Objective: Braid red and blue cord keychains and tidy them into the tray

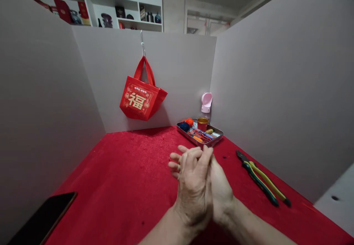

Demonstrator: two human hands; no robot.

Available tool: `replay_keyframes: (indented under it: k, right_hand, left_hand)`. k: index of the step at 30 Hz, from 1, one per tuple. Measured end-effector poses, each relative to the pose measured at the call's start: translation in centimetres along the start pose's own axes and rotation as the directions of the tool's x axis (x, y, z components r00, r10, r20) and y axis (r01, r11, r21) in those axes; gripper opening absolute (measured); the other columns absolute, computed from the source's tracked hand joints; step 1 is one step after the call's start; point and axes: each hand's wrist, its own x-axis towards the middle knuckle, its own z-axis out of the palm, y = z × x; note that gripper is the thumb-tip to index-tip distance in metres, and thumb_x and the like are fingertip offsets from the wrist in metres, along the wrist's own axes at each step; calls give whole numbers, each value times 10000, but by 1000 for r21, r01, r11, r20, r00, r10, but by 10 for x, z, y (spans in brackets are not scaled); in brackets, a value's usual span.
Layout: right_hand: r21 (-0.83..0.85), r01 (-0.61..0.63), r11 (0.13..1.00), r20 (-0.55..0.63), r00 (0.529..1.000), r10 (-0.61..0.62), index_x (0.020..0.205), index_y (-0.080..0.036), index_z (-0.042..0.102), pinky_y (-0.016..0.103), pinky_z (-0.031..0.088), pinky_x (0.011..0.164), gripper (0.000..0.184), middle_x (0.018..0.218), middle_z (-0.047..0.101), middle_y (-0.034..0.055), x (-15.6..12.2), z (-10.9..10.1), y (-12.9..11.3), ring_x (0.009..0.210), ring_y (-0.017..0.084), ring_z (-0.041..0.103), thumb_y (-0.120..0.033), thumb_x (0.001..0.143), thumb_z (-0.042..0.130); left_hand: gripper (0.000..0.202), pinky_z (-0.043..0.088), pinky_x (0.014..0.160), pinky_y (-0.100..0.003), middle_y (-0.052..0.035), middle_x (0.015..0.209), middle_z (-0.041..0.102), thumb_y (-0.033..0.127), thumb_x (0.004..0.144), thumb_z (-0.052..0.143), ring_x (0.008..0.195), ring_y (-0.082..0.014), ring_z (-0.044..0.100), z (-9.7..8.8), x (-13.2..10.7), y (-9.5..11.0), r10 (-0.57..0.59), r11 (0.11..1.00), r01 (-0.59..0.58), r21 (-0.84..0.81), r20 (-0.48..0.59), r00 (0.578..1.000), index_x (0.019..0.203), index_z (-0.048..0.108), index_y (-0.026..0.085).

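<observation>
My left hand (190,182) lies across the palm of my right hand (220,186), over the middle of the red cloth. The left fingers are bent and pressed down into the right palm, so anything between the two is hidden. Beyond the left hand, the right hand's fingers stick out to the left with gaps between them. One of them seems to wear a ring. Just past my hands is a metal tray (186,135) with an orange yarn ball (189,121), a dark blue yarn ball (184,126), a red and gold cup (202,125) and several pens.
Green and yellow-handled pliers (260,176) lie on the red cloth (124,178) at right. A dark phone-like slab (41,219) is at the left front. A red bag (141,97) and a pink holder (206,102) hang on the grey partition (182,75).
</observation>
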Motion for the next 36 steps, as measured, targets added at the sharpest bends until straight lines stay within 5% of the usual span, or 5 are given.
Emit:
replay_keyframes:
  k: [10,18,26,31,36]
  right_hand:
    - [-244,316,917,53,948,-312,1257,-282,466,356,134,1087,461,1375,398,-30,7,2,30,1297,153,264,-463,833,465]
    - [-393,203,897,-161,945,-284,1233,-202,453,400,221,1038,596,1305,460,48,32,13,24,1213,203,386,-599,791,404]
    - [-648,587,485,168,731,-661,1121,-202,463,346,313,969,359,1165,499,43,69,23,33,1096,166,454,-434,850,424]
    - [-704,534,469,84,718,-691,1053,-199,476,333,389,881,318,1082,549,61,89,15,45,993,167,517,-433,865,370]
    - [-959,279,-57,272,838,-473,969,-186,567,264,429,738,244,939,638,31,89,-35,-12,840,141,577,-328,837,418]
  left_hand:
    - [476,2,1099,-434,19,1468,169,368,910,181,1353,-200,39,-29,35,-23,-17,974,8,-225,-38,999,1348,329,254]
    - [456,212,1076,-414,-78,1357,413,423,875,333,1271,-225,334,-24,1,-17,-487,702,433,-565,64,871,1247,485,205]
    - [315,442,853,-331,-95,1032,629,341,827,459,967,-197,580,-38,4,-19,-707,456,447,-769,-8,708,1050,574,150]
    - [199,444,762,-252,-48,958,611,249,795,497,867,-144,571,-35,10,-35,-661,629,411,-660,-176,730,970,563,181]
    - [217,338,475,-166,12,688,523,116,756,453,514,-52,445,-34,19,-72,-835,282,565,-776,91,542,958,523,150]
